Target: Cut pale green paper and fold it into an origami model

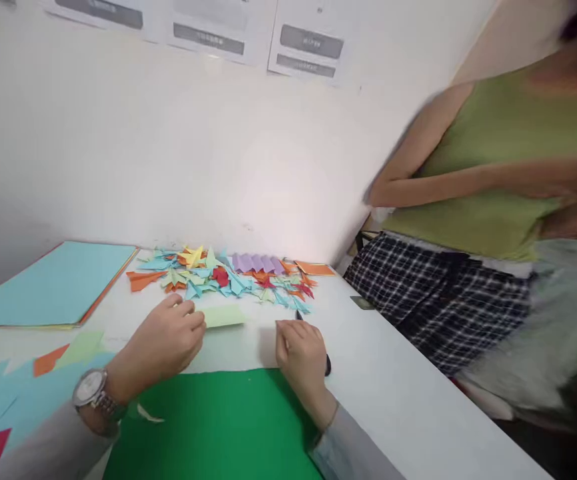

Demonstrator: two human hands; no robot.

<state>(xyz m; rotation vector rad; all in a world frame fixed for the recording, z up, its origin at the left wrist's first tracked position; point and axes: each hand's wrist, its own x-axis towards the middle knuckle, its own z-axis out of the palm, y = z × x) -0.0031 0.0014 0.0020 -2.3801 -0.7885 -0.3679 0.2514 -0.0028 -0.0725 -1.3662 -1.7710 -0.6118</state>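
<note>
My left hand (pixel 171 335), with a wristwatch (pixel 91 389) at the wrist, pinches the left end of a light green paper strip (pixel 224 316) just above the table. My right hand (pixel 302 348) is closed with curled fingers, to the right of the strip and apart from it; nothing shows between its fingertips. Behind that hand, dark parts of a tool (pixel 328 365), perhaps scissors, stick out; the rest is hidden. Below both hands lies a large green sheet (pixel 218 427) with a small pale paper scrap (pixel 149 415) on it.
Many small folded paper pieces (pixel 221 277) and a pleated purple paper (pixel 256 263) lie along the wall. A stack of coloured sheets (pixel 53 283) is at left, with loose cut papers (pixel 51 360) nearer me. A person in a green top (pixel 498 153) stands at right beyond the table edge.
</note>
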